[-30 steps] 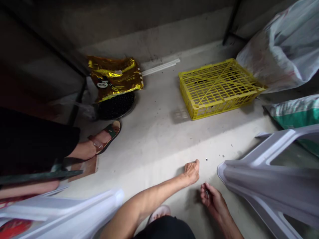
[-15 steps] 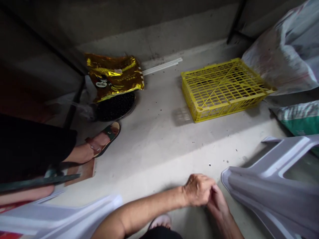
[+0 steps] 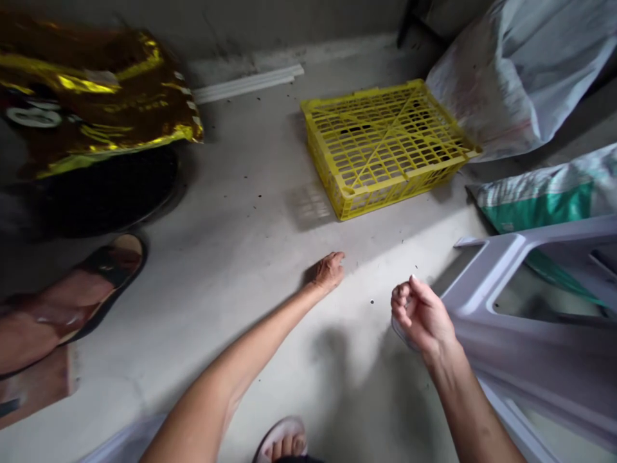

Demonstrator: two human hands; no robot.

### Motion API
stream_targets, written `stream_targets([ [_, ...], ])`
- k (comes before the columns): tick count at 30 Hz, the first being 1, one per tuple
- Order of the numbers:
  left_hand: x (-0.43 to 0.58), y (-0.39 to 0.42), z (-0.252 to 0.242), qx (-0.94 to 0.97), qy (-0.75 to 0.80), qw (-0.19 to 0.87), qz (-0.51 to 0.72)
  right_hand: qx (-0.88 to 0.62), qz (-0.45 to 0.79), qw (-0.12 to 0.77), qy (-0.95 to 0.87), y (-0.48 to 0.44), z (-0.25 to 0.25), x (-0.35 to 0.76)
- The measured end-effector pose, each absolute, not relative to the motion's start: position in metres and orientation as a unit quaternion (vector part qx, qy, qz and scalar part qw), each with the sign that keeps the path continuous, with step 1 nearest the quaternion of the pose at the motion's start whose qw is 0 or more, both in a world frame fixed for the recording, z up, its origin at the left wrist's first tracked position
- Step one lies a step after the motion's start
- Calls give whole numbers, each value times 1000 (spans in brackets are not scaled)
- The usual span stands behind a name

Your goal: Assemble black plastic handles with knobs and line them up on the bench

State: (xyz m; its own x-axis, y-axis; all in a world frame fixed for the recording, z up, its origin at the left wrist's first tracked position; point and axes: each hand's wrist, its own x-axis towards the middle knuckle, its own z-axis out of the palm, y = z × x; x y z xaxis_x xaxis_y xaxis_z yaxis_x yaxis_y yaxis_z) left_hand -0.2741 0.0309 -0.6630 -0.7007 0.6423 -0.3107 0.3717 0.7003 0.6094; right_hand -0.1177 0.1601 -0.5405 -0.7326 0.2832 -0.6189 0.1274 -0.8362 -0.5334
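Observation:
My left hand reaches down to the pale floor in front of the yellow crate. Its fingers are bent together at floor level, and what they pinch, if anything, is too small to make out. Off to the right, my right hand hovers palm up beside a pale plastic stool. Its fingers curl in towards the thumb, and whatever lies inside them cannot be made out. Between the two hands a tiny round dark speck with a light rim lies on the floor. Small dark bits are scattered farther left.
An upturned yellow plastic crate stands ahead. White sacks and a green-and-white bag are at right. A gold foil bag rests over a dark round tray, near another person's sandalled foot. White strips lie along the wall.
My hands, together before, have come apart. The left went forward and left to the floor; the right rose a little and turned palm up. The view has shifted to the right.

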Motion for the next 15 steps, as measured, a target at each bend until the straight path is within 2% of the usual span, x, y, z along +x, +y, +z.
stream_targets([
  [6, -294, 31, -669, 267, 893, 279, 230, -447, 839, 213, -227, 167, -550, -123],
  [11, -304, 26, -669, 251, 896, 284, 230, -442, 842, 233, -205, 162, -558, -111],
  [15, -287, 20, -641, 258, 880, 276, 287, -459, 833, 209, -228, 148, -581, -97],
])
